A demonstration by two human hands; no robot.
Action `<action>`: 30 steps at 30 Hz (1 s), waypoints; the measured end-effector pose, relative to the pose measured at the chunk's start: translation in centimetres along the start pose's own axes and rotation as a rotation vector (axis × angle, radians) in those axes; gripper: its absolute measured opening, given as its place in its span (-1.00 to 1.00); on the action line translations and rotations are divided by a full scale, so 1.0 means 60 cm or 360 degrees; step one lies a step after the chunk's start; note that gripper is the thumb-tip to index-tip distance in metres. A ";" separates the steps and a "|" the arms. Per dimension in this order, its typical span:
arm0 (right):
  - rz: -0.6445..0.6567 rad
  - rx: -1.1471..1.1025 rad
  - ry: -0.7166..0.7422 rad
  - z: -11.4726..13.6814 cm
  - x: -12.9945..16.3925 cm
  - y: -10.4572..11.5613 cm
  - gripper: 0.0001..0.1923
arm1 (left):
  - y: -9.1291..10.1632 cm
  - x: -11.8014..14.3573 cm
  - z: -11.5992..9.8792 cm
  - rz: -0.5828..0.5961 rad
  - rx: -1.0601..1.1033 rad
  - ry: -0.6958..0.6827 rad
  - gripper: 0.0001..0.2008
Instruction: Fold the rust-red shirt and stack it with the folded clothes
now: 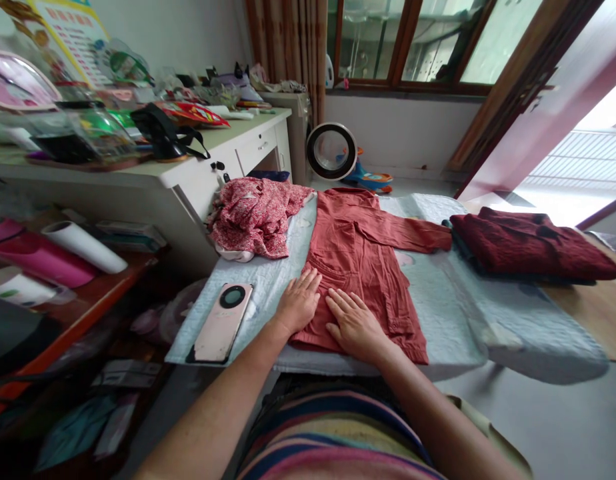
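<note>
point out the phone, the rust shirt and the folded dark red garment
phone (221,321), head view, middle of its pink back
rust shirt (355,250), head view, chest panel above the hands
dark red garment (531,250), head view, middle of the folded top

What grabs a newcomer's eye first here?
The rust-red cotton shirt spread flat mid-table, with the left hand and right hand pressed open on its near hem. Then the pink smartphone lying left of the hands, and the folded dark red knit sweater at the right.
</note>
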State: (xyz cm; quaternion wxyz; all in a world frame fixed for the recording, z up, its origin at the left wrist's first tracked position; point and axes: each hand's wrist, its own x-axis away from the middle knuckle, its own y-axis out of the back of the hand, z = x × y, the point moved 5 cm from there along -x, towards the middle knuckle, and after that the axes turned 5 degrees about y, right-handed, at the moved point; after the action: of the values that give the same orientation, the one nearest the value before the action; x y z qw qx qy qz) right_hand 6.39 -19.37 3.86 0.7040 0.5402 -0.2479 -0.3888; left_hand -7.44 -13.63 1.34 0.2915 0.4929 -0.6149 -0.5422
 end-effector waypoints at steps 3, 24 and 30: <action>0.0029 0.0051 -0.0068 -0.007 0.011 -0.001 -0.33 | 0.007 0.007 0.005 0.0018 -0.0103 0.0080 -0.47; -0.0109 -0.0168 0.0151 0.016 -0.042 0.003 -0.52 | 0.045 0.066 0.019 0.0460 0.0492 -0.0118 -0.41; -0.0042 -0.0131 0.0157 0.015 -0.032 0.002 -0.42 | 0.049 0.069 0.025 0.0608 0.0463 -0.0053 -0.36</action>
State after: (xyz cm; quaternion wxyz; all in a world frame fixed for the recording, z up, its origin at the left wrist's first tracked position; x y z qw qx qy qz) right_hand 4.59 -18.30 4.36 0.7318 0.5324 -0.1895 -0.3809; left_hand -11.09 -17.11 3.05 0.3045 0.3953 -0.7734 -0.3910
